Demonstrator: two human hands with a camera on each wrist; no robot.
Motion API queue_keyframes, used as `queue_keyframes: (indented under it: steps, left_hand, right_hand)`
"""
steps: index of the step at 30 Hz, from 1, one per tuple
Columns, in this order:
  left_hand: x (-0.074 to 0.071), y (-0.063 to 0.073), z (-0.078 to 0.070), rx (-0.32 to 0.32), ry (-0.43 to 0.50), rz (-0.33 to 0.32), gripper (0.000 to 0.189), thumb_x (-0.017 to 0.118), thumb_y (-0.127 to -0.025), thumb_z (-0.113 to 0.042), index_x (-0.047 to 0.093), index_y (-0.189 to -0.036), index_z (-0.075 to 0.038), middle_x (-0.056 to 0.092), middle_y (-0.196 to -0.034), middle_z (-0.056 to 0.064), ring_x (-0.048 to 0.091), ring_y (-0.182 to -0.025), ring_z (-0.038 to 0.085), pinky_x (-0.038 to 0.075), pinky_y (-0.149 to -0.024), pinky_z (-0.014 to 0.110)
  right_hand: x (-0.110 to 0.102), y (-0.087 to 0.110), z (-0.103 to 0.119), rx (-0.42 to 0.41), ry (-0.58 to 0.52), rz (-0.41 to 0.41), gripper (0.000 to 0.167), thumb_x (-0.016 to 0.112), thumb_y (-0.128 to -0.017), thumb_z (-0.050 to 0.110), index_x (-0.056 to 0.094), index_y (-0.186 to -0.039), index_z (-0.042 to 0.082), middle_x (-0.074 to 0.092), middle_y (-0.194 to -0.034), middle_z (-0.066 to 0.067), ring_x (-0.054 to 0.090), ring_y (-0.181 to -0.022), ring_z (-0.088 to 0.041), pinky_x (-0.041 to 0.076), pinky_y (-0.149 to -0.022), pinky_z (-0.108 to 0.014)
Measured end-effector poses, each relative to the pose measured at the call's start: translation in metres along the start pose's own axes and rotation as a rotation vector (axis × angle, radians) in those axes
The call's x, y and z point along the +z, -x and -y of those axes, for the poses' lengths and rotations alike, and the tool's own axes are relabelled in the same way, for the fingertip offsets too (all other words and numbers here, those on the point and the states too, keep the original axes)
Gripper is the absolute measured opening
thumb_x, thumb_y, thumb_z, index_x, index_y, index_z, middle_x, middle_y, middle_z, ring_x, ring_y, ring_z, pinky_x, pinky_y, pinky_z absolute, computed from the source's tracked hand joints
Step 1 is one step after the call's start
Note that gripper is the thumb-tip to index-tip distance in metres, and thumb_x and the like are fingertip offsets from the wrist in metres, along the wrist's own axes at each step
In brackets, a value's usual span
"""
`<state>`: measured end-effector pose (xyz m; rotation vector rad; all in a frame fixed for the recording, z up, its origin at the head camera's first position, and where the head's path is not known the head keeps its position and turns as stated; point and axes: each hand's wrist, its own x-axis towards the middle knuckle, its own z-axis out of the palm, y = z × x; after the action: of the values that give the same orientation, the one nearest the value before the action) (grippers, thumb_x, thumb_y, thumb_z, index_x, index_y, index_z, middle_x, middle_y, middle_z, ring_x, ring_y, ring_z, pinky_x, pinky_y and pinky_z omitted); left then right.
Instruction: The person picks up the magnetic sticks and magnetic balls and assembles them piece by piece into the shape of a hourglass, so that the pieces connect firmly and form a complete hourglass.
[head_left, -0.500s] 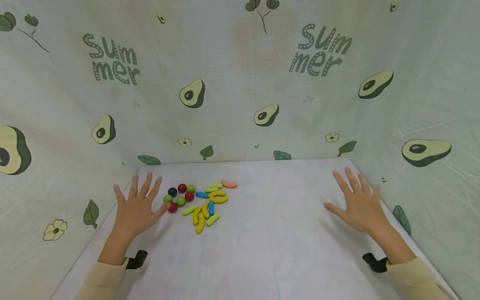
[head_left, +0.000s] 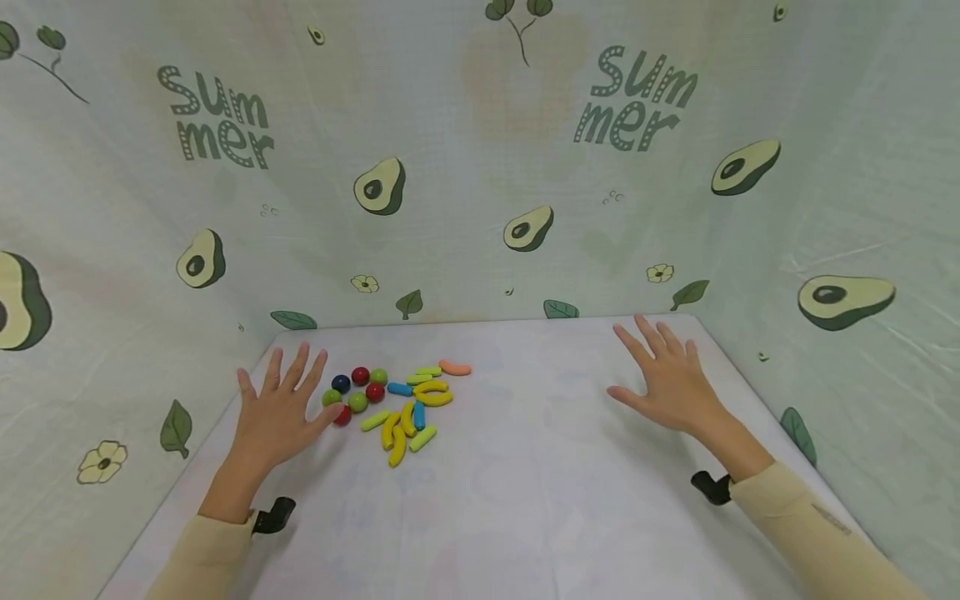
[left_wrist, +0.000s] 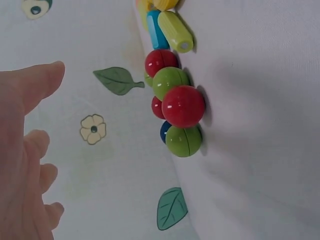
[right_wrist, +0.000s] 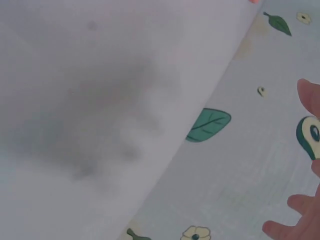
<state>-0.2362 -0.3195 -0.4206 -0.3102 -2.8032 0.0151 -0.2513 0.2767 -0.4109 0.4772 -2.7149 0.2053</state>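
Observation:
My left hand (head_left: 276, 418) hovers with fingers spread over the left side of the table, its thumb tip overlapping a red ball (head_left: 342, 415) in the head view. The left wrist view shows the hand apart from the balls, its shadow on the cloth. Beside it cluster more red balls, green balls (head_left: 357, 402) and one dark blue ball (head_left: 341, 383). Right of these lie several yellow banana-shaped pieces (head_left: 398, 446), lime sticks (head_left: 423, 438), blue sticks (head_left: 419, 415) and an orange curved piece (head_left: 455, 367). My right hand (head_left: 672, 390), fingers spread, is held above the table's right side, touching nothing.
A white cloth covers the table (head_left: 517, 467). Pale curtains (head_left: 450, 275) printed with avocados, leaves and "summer" lettering rise along its back, left and right edges. A black wrist mount (head_left: 274, 516) sits at the left cuff, another mount (head_left: 711, 487) at the right.
My right hand has moved left and slightly away from me over the table. The left hand is nearly still, and the small pieces lie as before. The head view has shifted slightly.

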Motion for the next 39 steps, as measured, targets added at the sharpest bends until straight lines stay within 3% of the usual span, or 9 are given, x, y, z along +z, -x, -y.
queue_keyframes:
  steps: [8, 15, 19, 21, 25, 32, 39]
  left_hand:
    - [0.001, -0.004, -0.004, -0.026, 0.056, 0.077, 0.096, 0.066, -0.099, -0.056, 0.018, -0.171, -0.016, 0.014, -0.176, 0.022, 0.007, -0.159, 0.055, 0.003, -0.115, 0.087]
    - [0.007, -0.003, -0.001, -0.006, 0.095, 0.063, 0.094, 0.067, -0.099, -0.053, 0.021, -0.17, -0.013, 0.022, -0.173, 0.025, 0.027, -0.152, 0.056, 0.026, -0.115, 0.08]
    - [0.009, -0.002, 0.0, -0.013, 0.161, 0.068, 0.094, 0.071, -0.099, -0.05, 0.023, -0.17, -0.012, 0.026, -0.171, 0.026, 0.034, -0.147, 0.053, 0.047, -0.104, 0.074]
    - [0.01, -0.001, -0.001, -0.027, 0.2, 0.086, 0.094, 0.072, -0.099, -0.05, 0.022, -0.17, -0.014, 0.027, -0.17, 0.026, 0.035, -0.145, 0.053, 0.052, -0.095, 0.074]
    - [0.013, -0.002, -0.002, -0.047, 0.255, 0.117, 0.093, 0.074, -0.097, -0.051, 0.026, -0.17, -0.016, 0.032, -0.166, 0.028, 0.038, -0.142, 0.053, 0.053, -0.091, 0.076]
    - [0.022, -0.003, -0.001, -0.052, 0.33, 0.137, 0.084, 0.08, -0.095, -0.04, 0.039, -0.163, -0.01, 0.042, -0.156, 0.031, 0.044, -0.136, 0.055, 0.047, -0.1, 0.077]
    - [0.031, -0.002, 0.002, -0.029, 0.369, 0.139, 0.076, 0.084, -0.093, -0.031, 0.049, -0.156, -0.006, 0.047, -0.149, 0.03, 0.054, -0.127, 0.052, 0.052, -0.099, 0.071]
  right_hand:
    - [0.011, -0.028, 0.014, -0.086, -0.085, 0.01, 0.091, 0.08, -0.093, 0.044, 0.033, -0.166, 0.014, 0.03, -0.169, -0.024, 0.037, -0.147, -0.054, 0.037, -0.109, -0.079]
    - [0.029, -0.052, 0.029, -0.067, -0.205, 0.053, 0.089, 0.083, -0.093, 0.037, 0.036, -0.165, 0.014, 0.037, -0.165, -0.022, 0.042, -0.146, -0.05, 0.042, -0.111, -0.073]
    - [0.04, -0.063, 0.04, -0.067, -0.28, 0.076, 0.086, 0.083, -0.093, 0.033, 0.037, -0.164, 0.017, 0.041, -0.161, -0.019, 0.046, -0.143, -0.046, 0.047, -0.109, -0.067]
    - [0.045, -0.067, 0.046, -0.063, -0.314, 0.089, 0.084, 0.083, -0.094, 0.033, 0.038, -0.163, 0.018, 0.042, -0.16, -0.017, 0.047, -0.142, -0.044, 0.049, -0.109, -0.065]
    - [0.055, -0.075, 0.057, -0.073, -0.381, 0.101, 0.081, 0.083, -0.094, 0.03, 0.042, -0.162, 0.018, 0.046, -0.157, -0.015, 0.048, -0.142, -0.04, 0.049, -0.11, -0.062]
    - [0.07, -0.089, 0.078, -0.085, -0.464, 0.115, 0.074, 0.084, -0.094, 0.024, 0.048, -0.158, 0.015, 0.052, -0.152, -0.013, 0.052, -0.14, -0.034, 0.047, -0.115, -0.055]
    - [0.087, -0.101, 0.097, -0.096, -0.533, 0.152, 0.071, 0.082, -0.095, 0.024, 0.049, -0.157, 0.014, 0.052, -0.152, -0.012, 0.057, -0.135, -0.036, 0.052, -0.111, -0.051]
